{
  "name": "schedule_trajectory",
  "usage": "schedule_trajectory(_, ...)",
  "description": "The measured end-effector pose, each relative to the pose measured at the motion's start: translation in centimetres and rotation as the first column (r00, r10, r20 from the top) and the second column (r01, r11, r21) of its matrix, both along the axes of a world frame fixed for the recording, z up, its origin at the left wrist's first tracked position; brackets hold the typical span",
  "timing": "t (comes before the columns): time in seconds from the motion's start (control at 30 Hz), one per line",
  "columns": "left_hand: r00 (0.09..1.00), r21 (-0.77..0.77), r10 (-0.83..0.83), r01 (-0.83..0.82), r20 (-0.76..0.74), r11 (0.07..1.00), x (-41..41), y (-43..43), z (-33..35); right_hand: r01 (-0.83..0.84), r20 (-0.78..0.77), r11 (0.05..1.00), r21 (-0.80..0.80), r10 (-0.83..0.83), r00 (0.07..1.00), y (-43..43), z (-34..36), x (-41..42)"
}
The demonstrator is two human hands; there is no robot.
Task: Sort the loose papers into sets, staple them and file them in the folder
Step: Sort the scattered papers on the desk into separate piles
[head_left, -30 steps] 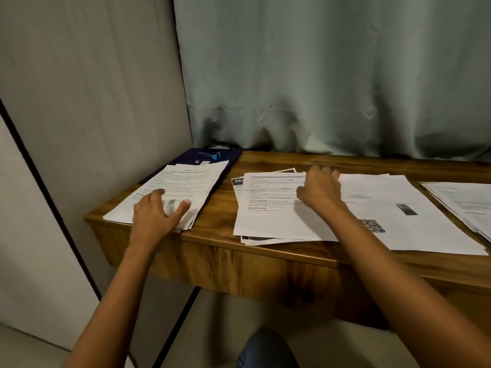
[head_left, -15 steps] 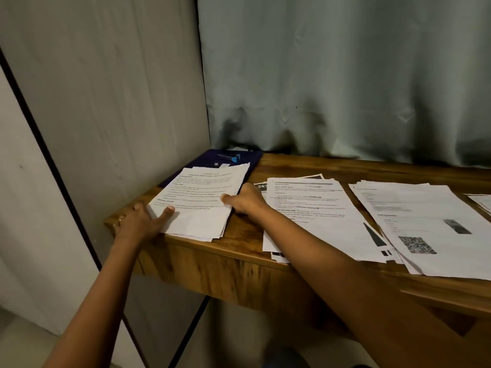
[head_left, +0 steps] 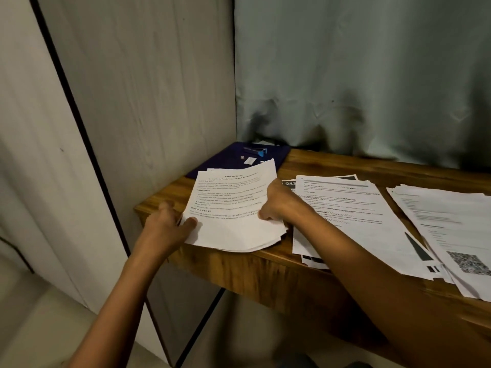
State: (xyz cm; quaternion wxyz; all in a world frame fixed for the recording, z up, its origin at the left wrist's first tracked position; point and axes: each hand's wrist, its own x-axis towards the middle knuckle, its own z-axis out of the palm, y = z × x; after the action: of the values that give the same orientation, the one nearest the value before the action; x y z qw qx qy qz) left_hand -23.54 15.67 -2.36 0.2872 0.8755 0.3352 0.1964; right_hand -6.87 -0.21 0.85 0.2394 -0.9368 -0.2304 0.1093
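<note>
A stack of printed white papers (head_left: 231, 205) lies at the left end of the wooden desk (head_left: 345, 166). My left hand (head_left: 170, 224) grips the stack's near left corner, thumb on top. My right hand (head_left: 281, 203) grips its right edge, thumb on the top sheet. Behind the stack lies a dark blue folder (head_left: 225, 158) with a blue stapler (head_left: 256, 150) on it. A second paper pile (head_left: 342, 211) lies in the middle of the desk and a third pile (head_left: 451, 235) with a QR code lies to the right.
A grey wall panel stands close on the left, with a grey curtain (head_left: 358, 75) behind the desk. Small white slips (head_left: 249, 160) rest on the folder. The desk's front edge runs under my forearms.
My right hand left the middle pile and crossed to the left stack, gripping its right edge. My left hand shifted from on top of the stack to its left corner. The stack's edges are lifting.
</note>
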Motion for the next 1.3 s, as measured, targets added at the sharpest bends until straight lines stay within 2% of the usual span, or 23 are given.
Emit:
schedule_trajectory(0.07, 0.999, -0.017, -0.019, 0.018, -0.041, 1.0, -0.6, -0.7, 0.1, -0.054, 0.046, 0.988, -0.143, 0.061, 0.997, -1.4, 0.7, 0.0)
schedule_trajectory(0.13, 0.993, -0.005, -0.016, 0.016, -0.116, 1.0, -0.8, -1.3, 0.5, -0.071, 0.123, 0.973, -0.218, 0.1, 0.987, -2.2, 1.6, 0.4)
schedule_trajectory(0.2, 0.98, 0.084, 0.025, -0.009, -0.2, 0.996, -0.5, -1.8, 1.1, -0.075, 0.218, 0.98, -0.183, 0.115, 0.969, -2.3, 2.0, 1.9)
schedule_trajectory(0.27, 0.989, 0.174, -0.004, 0.03, -0.148, 0.984, 0.9, -2.0, 1.4, -0.098, 0.25, 0.988, -0.117, 0.125, 0.96, -2.1, 1.9, 3.5)
schedule_trajectory(0.37, 0.968, 0.241, -0.249, 0.232, 0.041, 0.942, 4.6, -2.4, 1.7, -0.083, 0.188, 0.996, -0.043, 0.09, 0.978, -1.9, 0.8, 4.9)
schedule_trajectory(0.47, 0.928, 0.239, -0.372, 0.365, -0.014, 0.9, 8.6, -2.4, 1.5, -0.098, 0.138, 0.995, 0.027, 0.093, 0.986, -1.8, -1.0, 5.4)
schedule_trajectory(0.6, 0.867, 0.261, -0.317, 0.431, -0.384, 0.864, 11.4, -1.6, -0.1, -0.081, 0.142, 0.988, 0.131, 0.062, 0.988, -1.3, -2.7, 5.7)
schedule_trajectory(0.67, 0.835, 0.253, -0.297, 0.446, -0.464, 0.858, 11.6, -1.4, -1.1, -0.07, 0.146, 0.98, 0.185, 0.043, 0.988, -1.1, -3.5, 5.6)
schedule_trajectory(0.83, 0.837, 0.277, -0.24, 0.412, -0.493, 0.868, 11.0, -0.9, -1.9, -0.076, 0.216, 0.964, 0.254, 0.02, 0.976, -1.1, -5.0, 6.1)
schedule_trajectory(1.07, 0.849, 0.292, -0.177, 0.356, -0.498, 0.888, 10.3, 1.0, -2.5, -0.108, 0.261, 0.967, 0.231, 0.045, 0.964, -1.1, -5.5, 6.5)
schedule_trajectory(1.3, 0.856, 0.284, -0.192, 0.359, -0.48, 0.889, 9.9, 1.2, -1.9, 0.022, 0.069, 0.881, 0.472, -0.062, 0.996, -0.9, -5.6, 6.9)
